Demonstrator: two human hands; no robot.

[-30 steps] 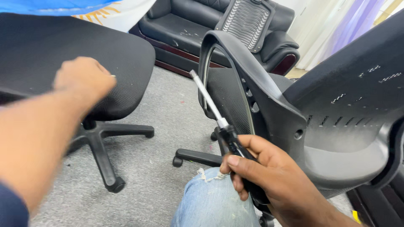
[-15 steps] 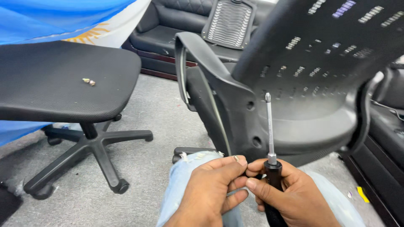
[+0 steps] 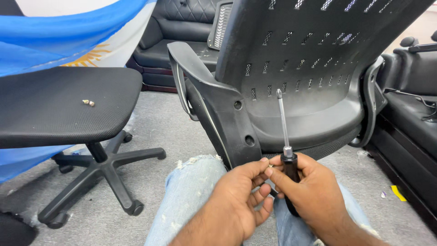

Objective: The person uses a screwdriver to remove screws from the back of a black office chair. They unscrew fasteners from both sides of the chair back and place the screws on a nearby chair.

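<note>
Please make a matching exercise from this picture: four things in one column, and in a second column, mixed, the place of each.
Things:
1. screwdriver
2. small screws
3. yellow scrap
4. blue and white flag

Places:
A. on the floor at the right
B. behind the seat at the left
C. upright in the right hand
D. on the black mesh seat

Pairs: 1-C, 2-D, 3-A, 4-B

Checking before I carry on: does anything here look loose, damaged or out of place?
Two small loose fasteners lie unsecured on the mesh seat at left, where they could roll off. The jeans are frayed at the knee. Nothing else stands out.
</note>
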